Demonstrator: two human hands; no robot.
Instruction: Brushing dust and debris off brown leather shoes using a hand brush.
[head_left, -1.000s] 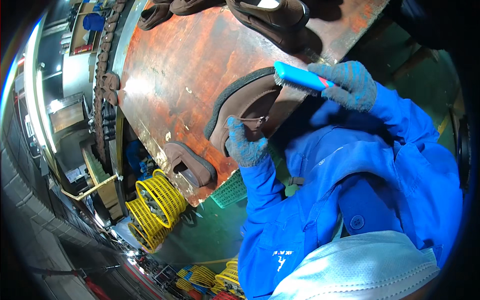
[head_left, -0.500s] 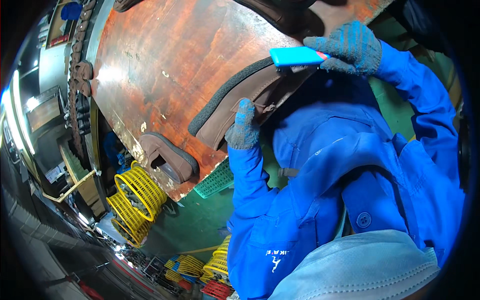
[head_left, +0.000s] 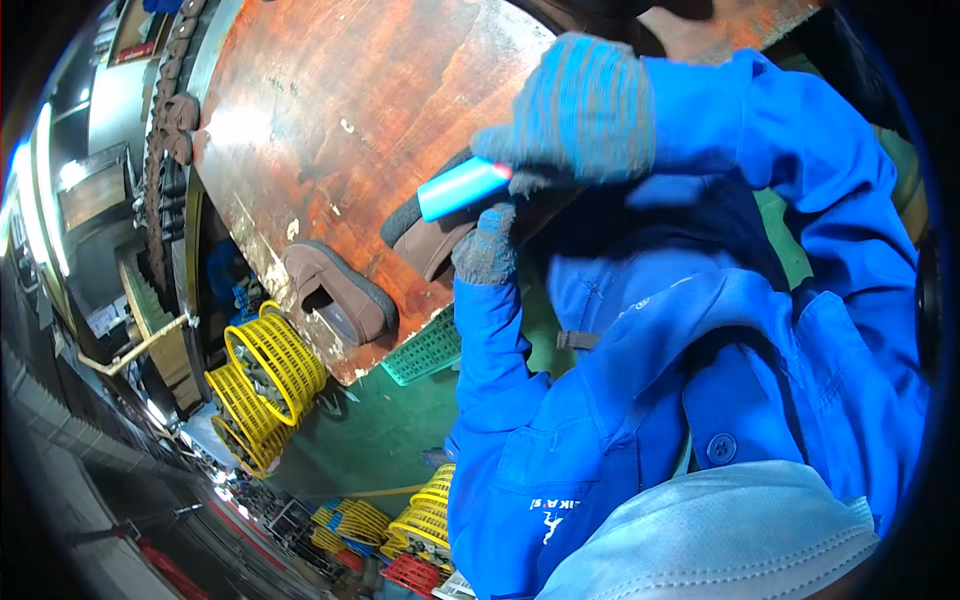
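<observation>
My left hand [head_left: 487, 248], in a grey and blue striped knit glove, grips a brown shoe [head_left: 424, 242] with a dark sole at the table's near edge. Its thumb shows; the other fingers are hidden. Closed around a bright blue brush [head_left: 462, 190], my right hand [head_left: 582, 112] reaches across the shoe in a matching glove. The brush lies over the shoe's upper, just above my left thumb, and its underside is hidden. Much of the shoe is covered by my right hand. Another brown shoe [head_left: 338, 292] rests on the table to the left.
The worn reddish wooden table [head_left: 320, 140] spreads out ahead. Below its edge sit a green plastic basket [head_left: 425, 350] and yellow racks [head_left: 275, 365]. Several brown shoes [head_left: 178, 125] line a rack at far left. More dark shoes [head_left: 600, 15] lie at the top.
My right hand has swept left and nearer along the shoe with the brush, from one end toward the other. My left hand keeps its hold in nearly the same place.
</observation>
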